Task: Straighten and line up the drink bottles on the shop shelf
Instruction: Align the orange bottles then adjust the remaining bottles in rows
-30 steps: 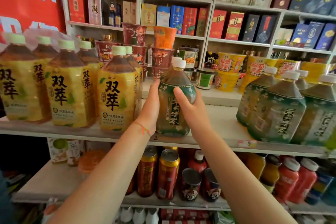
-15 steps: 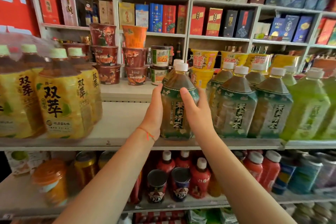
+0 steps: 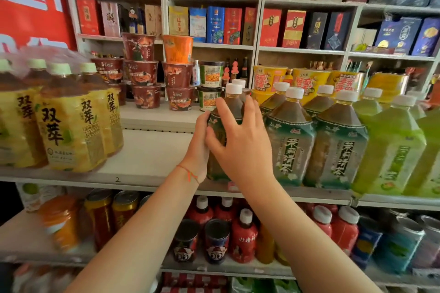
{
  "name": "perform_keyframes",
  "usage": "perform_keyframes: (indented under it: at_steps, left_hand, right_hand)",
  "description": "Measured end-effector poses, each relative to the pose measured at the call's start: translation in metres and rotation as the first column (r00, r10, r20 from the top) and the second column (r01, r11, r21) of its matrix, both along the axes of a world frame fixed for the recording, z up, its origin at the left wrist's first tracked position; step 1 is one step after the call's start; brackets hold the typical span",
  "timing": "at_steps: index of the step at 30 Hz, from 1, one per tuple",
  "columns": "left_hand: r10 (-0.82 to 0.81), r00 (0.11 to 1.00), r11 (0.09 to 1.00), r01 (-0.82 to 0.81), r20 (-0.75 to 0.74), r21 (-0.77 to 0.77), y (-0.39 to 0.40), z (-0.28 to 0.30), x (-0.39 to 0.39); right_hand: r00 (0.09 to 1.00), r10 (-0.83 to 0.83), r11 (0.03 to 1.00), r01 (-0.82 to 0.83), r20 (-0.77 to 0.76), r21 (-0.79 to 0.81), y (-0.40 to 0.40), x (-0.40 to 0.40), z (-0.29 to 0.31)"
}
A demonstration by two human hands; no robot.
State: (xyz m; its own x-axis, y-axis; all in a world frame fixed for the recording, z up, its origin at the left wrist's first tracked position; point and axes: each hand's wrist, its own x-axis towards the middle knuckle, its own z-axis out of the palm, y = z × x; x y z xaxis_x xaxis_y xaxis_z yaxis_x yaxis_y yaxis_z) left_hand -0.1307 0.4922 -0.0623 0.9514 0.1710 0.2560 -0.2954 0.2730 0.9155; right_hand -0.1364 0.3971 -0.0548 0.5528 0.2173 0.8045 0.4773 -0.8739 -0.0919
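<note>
A dark green tea bottle with a white cap stands upright on the white shelf, right beside a row of matching green tea bottles. My left hand presses its left side. My right hand covers its front, fingers spread over the label. Only the bottle's neck, cap and a strip of label show between my hands. Further right stand lighter green bottles.
A shrink-wrapped pack of yellow tea bottles stands at the shelf's left, with bare shelf between it and my hands. Instant noodle cups are stacked behind. Red bottles and cans fill the shelf below. Boxed goods line the upper shelves.
The held bottle has shifted right, up against the green tea row. My right hand moved from the bottle's side across its front. The view has panned right.
</note>
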Motion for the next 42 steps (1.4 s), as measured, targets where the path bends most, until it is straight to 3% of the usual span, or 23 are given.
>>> perform_keyframes:
  at_steps: [3, 9, 13, 15, 17, 19, 22, 24, 25, 27, 30, 32, 34, 38, 42]
  left_hand:
    - [0.067, 0.996, 0.998, -0.066, -0.057, 0.023, -0.005, 0.005, -0.001]
    - [0.071, 0.995, 0.997, -0.07, -0.069, 0.018, -0.016, 0.005, -0.005]
    - [0.048, 0.998, 0.999, -0.047, -0.046, 0.016, -0.021, 0.008, -0.01]
    - [0.097, 0.994, 0.992, -0.093, -0.049, 0.083, -0.019, 0.008, -0.016]
    - [0.255, 0.967, 0.926, -0.245, 0.005, 0.287, -0.004, 0.002, -0.02]
    - [0.473, 0.841, 0.758, -0.54, 0.262, 0.365, 0.021, -0.004, -0.029]
    - [0.617, 0.422, 0.396, -0.896, 0.664, 0.201, 0.073, -0.002, -0.056]
    - [0.634, 0.238, 0.265, -0.961, 0.736, 0.083, 0.115, -0.003, -0.064]
    - [0.665, 0.201, 0.231, -0.971, 0.719, 0.058, 0.143, -0.005, -0.068]
    - [0.745, 0.267, 0.287, -0.955, 0.612, 0.067, 0.19, -0.005, -0.073]
    - [0.749, 0.542, 0.511, -0.838, 0.381, 0.189, 0.235, -0.002, -0.085]
    - [0.679, 0.725, 0.693, -0.684, 0.113, 0.226, 0.253, 0.001, -0.086]
    - [0.517, 0.854, 0.853, -0.507, -0.065, 0.127, 0.272, -0.002, -0.086]
    - [0.272, 0.956, 0.961, -0.276, -0.112, -0.024, 0.295, 0.0, -0.078]
    - [0.151, 0.983, 0.988, -0.152, -0.108, -0.006, 0.302, 0.001, -0.068]
  right_hand:
    - [0.982, -0.052, 0.996, 0.063, 0.18, -0.06, -0.008, 0.002, 0.007]
    - [0.994, 0.004, 0.99, 0.012, 0.109, -0.143, -0.027, 0.009, 0.001]
    - [0.991, 0.043, 0.996, -0.033, 0.126, -0.086, -0.026, 0.012, -0.005]
    - [0.979, 0.09, 0.996, -0.091, 0.185, 0.001, -0.021, 0.012, -0.007]
    - [0.938, 0.155, 0.981, -0.183, 0.311, 0.061, -0.007, 0.01, -0.011]
    - [0.901, 0.226, 0.961, -0.268, 0.371, 0.065, 0.014, 0.005, -0.015]
    - [0.879, 0.361, 0.914, -0.4, 0.311, 0.07, 0.06, -0.005, -0.021]
    - [0.867, 0.455, 0.863, -0.485, 0.202, 0.142, 0.093, -0.012, -0.027]
    - [0.85, 0.509, 0.824, -0.527, 0.135, 0.207, 0.117, -0.019, -0.028]
    - [0.799, 0.6, 0.758, -0.555, -0.035, 0.343, 0.156, -0.032, -0.029]
    - [0.663, 0.686, 0.707, -0.514, -0.298, 0.485, 0.21, -0.045, -0.025]
    - [0.588, 0.741, 0.642, -0.477, -0.325, 0.601, 0.24, -0.045, -0.025]
    - [0.582, 0.752, 0.603, -0.417, -0.31, 0.68, 0.262, -0.042, -0.025]
    - [0.587, 0.74, 0.587, -0.323, -0.33, 0.742, 0.276, -0.037, -0.02]
    - [0.606, 0.734, 0.565, -0.292, -0.308, 0.772, 0.286, -0.035, -0.017]
